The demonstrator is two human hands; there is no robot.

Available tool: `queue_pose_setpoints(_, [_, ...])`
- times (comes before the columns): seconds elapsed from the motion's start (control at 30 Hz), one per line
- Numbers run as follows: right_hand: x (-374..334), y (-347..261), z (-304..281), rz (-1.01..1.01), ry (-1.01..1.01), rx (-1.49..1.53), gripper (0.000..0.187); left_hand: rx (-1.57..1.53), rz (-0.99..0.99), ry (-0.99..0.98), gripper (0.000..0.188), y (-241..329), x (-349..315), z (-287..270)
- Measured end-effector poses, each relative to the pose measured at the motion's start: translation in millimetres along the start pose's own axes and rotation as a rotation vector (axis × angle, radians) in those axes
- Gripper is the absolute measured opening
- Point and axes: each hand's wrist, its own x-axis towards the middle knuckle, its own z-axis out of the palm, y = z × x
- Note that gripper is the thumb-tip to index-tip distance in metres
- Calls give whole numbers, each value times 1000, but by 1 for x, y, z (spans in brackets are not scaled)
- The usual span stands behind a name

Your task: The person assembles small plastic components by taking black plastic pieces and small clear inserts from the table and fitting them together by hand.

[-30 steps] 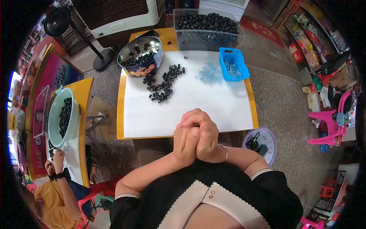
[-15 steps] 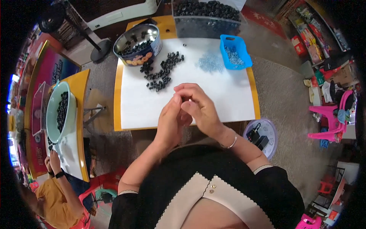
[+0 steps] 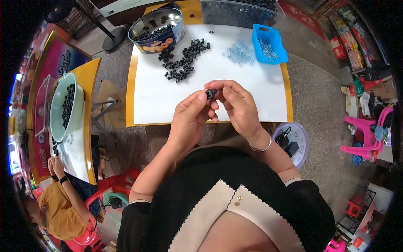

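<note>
My left hand (image 3: 189, 119) pinches a small round black plastic part (image 3: 210, 94) between thumb and fingers, over the near half of the white tabletop (image 3: 147, 101). Against the part's right side, my right hand (image 3: 242, 110) has its thumb and fingers drawn together; whatever they grip is too small to make out. Beyond my hands, loose black parts (image 3: 183, 63) lie in a winding heap. To their right, small clear bluish pieces (image 3: 239, 52) are spread on the white surface.
A round tin (image 3: 178, 34) holding black parts stands back left, a blue basket (image 3: 280, 55) of clear pieces back right. Behind is a large clear bin (image 3: 218, 14). At left, a co-worker (image 3: 63, 210) sits by a table with a pale green basin (image 3: 58, 126).
My hands have parted slightly and turned, bringing the black part into sight between them. The whole table appears higher in the picture as the view has tilted.
</note>
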Motion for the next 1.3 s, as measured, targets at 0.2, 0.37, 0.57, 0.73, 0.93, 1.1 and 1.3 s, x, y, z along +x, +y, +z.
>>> queue_pose_setpoints(0.2, [-7,4,-3,-319,87,-443,22,-41,37,-29,29,-2,-2,-3])
queue_pose_setpoints(0.37, [-6,-1,4,-597,120,-935,27,-39,20,86,28,-6,-5,5])
queue_pose_setpoints(0.57, [-5,-4,-1,-651,72,-1044,27,66,-51,6,26,1,-8,-4])
queue_pose_setpoints(0.73, [-5,-7,0,-623,14,-1032,27,95,-23,9,26,2,-10,-4])
queue_pose_setpoints(0.93, [-5,-7,-1,-651,2,-1040,30,124,-9,54,27,1,-11,-1])
queue_pose_setpoints(1.1, [-7,-8,-4,-711,-27,-1104,31,-6,-121,-17,28,2,-7,-8])
queue_pose_setpoints(1.3, [-7,-9,-4,-690,-23,-1071,33,272,20,25,35,-1,-5,-5])
